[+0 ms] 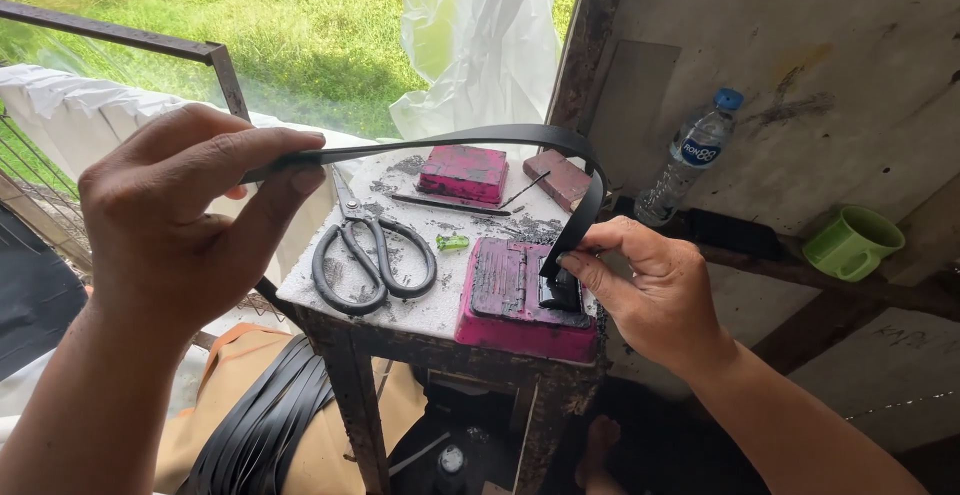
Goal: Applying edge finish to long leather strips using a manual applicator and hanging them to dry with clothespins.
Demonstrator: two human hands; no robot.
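**Two hands bend a long black strip over a small table**

The left hand is up high on the left side. Its thumb and fingers are pinched tight on one end of a long black strip. The strip runs flat across, then curves down in a loop to the right hand. The right hand's fingers are closed on the other end, and they press it down on a pink block at the front edge of the small table.

The table top is white and dirty. Big black scissors lie on it, just left of the pink block. A little green thing lies near them. A second pink block sits at the back, with a thin dark stick in front of it.

A plastic water bottle with a blue cap leans by the wall. A green cup sits further right. More black strips lie in a pile below the table, on the left.
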